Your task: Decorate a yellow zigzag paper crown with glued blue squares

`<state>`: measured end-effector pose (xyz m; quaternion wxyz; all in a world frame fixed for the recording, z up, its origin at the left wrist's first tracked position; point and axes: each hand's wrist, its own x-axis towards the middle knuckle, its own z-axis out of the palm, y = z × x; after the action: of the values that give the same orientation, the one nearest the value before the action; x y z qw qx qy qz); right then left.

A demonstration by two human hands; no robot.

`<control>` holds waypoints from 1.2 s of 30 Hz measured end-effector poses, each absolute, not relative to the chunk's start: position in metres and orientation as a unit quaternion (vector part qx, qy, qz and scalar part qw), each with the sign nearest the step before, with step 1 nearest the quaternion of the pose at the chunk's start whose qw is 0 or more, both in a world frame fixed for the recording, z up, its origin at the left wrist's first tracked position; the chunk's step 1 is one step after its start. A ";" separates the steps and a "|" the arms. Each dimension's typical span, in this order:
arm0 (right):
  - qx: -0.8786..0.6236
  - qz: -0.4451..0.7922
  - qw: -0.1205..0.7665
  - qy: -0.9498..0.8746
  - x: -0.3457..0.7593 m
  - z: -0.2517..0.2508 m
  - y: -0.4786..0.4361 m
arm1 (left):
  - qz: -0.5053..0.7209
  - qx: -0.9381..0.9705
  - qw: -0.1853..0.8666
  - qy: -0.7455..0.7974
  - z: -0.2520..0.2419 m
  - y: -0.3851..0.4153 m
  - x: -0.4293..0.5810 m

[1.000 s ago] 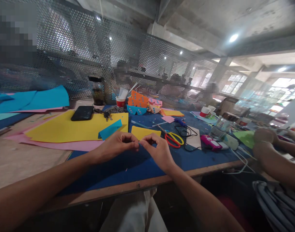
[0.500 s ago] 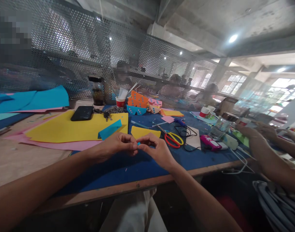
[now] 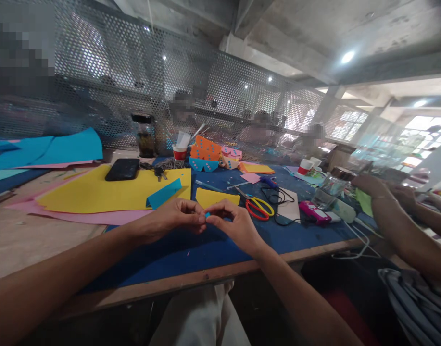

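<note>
Between my fingertips is a tiny blue piece of paper (image 3: 207, 216), mostly hidden by the fingers. My left hand (image 3: 182, 215) pinches at it from one side and my right hand (image 3: 231, 220) from the other, the two touching above the blue mat (image 3: 162, 259). Just behind my left hand stands a folded blue paper strip (image 3: 165, 193). A yellow paper piece (image 3: 217, 196) lies behind my right hand, and scissors (image 3: 259, 207) with red and yellow handles rest to its right.
Yellow sheets (image 3: 79, 194) carry a black phone (image 3: 122, 169) and keys (image 3: 160, 173). Orange and blue dotted paper shapes (image 3: 206, 151) stand behind. A glue gun (image 3: 269, 182), a pink device (image 3: 314, 213) and a glass jar (image 3: 332, 187) lie right, near a co-worker's arm (image 3: 396, 221).
My hands stay in nearly the same pinch around the small blue piece. At the right, the co-worker's hand has shifted slightly, with green paper near it.
</note>
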<state>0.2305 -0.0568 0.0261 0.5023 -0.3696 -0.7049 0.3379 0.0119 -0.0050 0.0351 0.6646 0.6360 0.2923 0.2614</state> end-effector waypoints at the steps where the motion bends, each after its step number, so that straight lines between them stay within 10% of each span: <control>1: -0.365 0.339 0.502 -0.707 0.231 0.026 -0.057 | 0.259 0.638 0.664 0.292 0.035 -0.005 0.012; 36: -0.421 0.215 0.505 -0.721 0.226 0.027 -0.061 | 0.299 0.743 0.531 0.277 0.042 -0.007 0.017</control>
<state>0.2256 -0.0611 0.0275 0.5055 -0.4214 -0.7215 0.2153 0.0173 -0.0068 0.0419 0.5309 0.7431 0.2773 0.2985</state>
